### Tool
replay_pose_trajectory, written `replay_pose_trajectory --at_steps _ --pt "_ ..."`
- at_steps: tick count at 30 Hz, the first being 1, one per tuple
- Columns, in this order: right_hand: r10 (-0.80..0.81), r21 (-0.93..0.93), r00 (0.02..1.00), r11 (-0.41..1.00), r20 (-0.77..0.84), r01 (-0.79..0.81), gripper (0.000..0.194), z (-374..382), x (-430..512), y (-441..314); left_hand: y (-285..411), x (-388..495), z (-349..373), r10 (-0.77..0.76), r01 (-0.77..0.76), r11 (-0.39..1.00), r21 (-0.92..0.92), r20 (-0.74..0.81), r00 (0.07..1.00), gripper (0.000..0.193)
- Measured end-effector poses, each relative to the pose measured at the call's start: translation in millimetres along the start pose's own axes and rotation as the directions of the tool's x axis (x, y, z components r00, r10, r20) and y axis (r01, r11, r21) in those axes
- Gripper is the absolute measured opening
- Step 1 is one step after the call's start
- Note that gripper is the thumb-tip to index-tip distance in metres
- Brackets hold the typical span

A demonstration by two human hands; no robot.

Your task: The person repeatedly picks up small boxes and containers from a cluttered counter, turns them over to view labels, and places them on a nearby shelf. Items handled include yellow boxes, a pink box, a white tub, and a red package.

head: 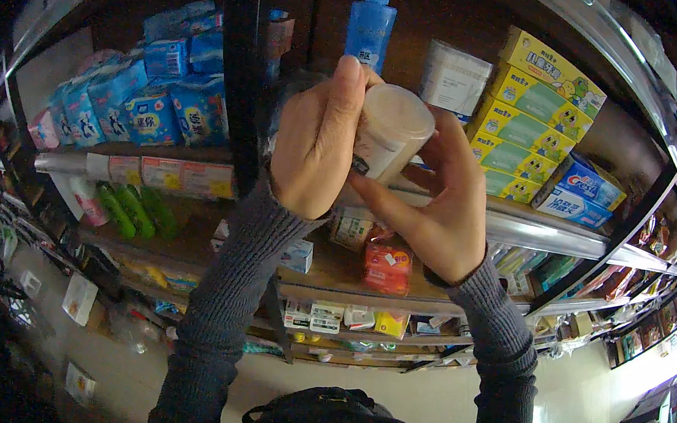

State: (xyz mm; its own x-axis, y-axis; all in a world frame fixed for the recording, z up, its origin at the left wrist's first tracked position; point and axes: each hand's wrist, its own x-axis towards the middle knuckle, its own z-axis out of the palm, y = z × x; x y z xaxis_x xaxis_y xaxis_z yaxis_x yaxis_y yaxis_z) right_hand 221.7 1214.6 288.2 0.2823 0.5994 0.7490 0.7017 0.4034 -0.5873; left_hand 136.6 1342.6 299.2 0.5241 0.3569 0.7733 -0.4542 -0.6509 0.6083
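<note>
A round plastic tub (388,132) with a translucent lid and pale contents is held tilted in front of the shelf. My left hand (318,140) grips its left side, thumb pointing up and the other fingers mostly hidden. From the right, my right hand (452,199) supports it, with the thumb low on its label and the fingers around the far right side. Behind my left hand stands a blue spray bottle (370,30), its lower part covered. A clear tub of cotton swabs (455,81) sits just beyond my right fingers.
Stacked yellow toothpaste boxes (534,118) and Crest boxes (585,189) stand at the right. Blue soft packs (163,97) fill the left bay past a dark upright (239,62). Price tags line the metal shelf edge (71,165). Lower shelves hold a red pack (387,267) and green bottles (135,210).
</note>
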Motion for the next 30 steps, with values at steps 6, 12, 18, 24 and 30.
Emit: replay_pose_trajectory --at_steps 6,12,18,24,30 --pt "0.228 0.490 0.961 0.827 0.154 -0.275 0.052 -10 1 -3 -6 -7 -14 0.179 -0.165 0.977 -0.138 0.098 0.979 0.066" --pt "0.488 0.580 0.849 0.639 0.201 -0.505 0.051 -16 -5 0 -2 -12 -22 0.483 -0.513 0.845 0.152 0.194 0.854 0.079" --pt "0.303 0.495 0.950 0.815 0.079 -0.301 0.043 -2 -13 -6 1 -31 -2 0.505 -0.438 0.743 0.506 0.005 0.863 0.085" --pt "-0.174 -0.400 0.983 0.907 -0.064 0.135 0.040 -27 11 -12 -7 -21 -16 0.476 -0.361 0.760 0.540 -0.084 0.876 0.067" --pt "-0.142 -0.682 0.933 0.648 0.331 0.340 0.058 -41 45 -6 -38 39 -7 0.409 -0.198 0.747 0.634 -0.204 0.889 0.062"
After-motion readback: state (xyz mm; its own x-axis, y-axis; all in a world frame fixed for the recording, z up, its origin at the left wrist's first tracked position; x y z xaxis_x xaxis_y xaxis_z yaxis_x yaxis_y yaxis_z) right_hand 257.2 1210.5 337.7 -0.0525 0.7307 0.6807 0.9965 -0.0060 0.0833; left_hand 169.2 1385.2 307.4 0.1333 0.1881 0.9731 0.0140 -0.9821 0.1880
